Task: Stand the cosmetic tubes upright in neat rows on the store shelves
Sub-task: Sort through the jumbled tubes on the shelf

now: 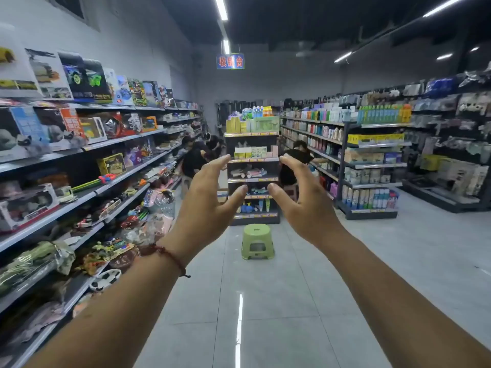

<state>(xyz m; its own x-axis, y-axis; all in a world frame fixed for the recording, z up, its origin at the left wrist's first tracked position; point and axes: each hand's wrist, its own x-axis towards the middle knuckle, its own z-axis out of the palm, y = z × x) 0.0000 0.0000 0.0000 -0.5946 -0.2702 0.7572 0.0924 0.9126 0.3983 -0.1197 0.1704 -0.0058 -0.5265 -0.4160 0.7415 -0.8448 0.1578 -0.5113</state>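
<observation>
Head view: both arms reach forward down a store aisle, the left hand (210, 197) and the right hand (303, 200) raised side by side with palms facing each other, fingers spread and curled, holding nothing and not touching each other. A red string bracelet (170, 257) circles the left wrist. In the gap between the two hands, well beyond them, stands an end shelf unit (252, 179) with yellow price strips too small to read; on its lower shelves lie and stand the cosmetic tubes (252, 173), some pinkish ones lying flat on the shelf level with the fingertips, others green and blue upright lower down. Below the hands, on the grey tiled floor, sits a green plastic stool (257, 241). High above the hands hangs a blue sign (230, 61) with red characters, blurred but seemingly reading "收银台". To the left of the left arm run toy shelves (79, 160) packed with boxed toys; their printing is illegible. To the right of the right hand stand shelves of bottles (372, 160). People in dark shirts (194, 160) crouch behind the hands.
</observation>
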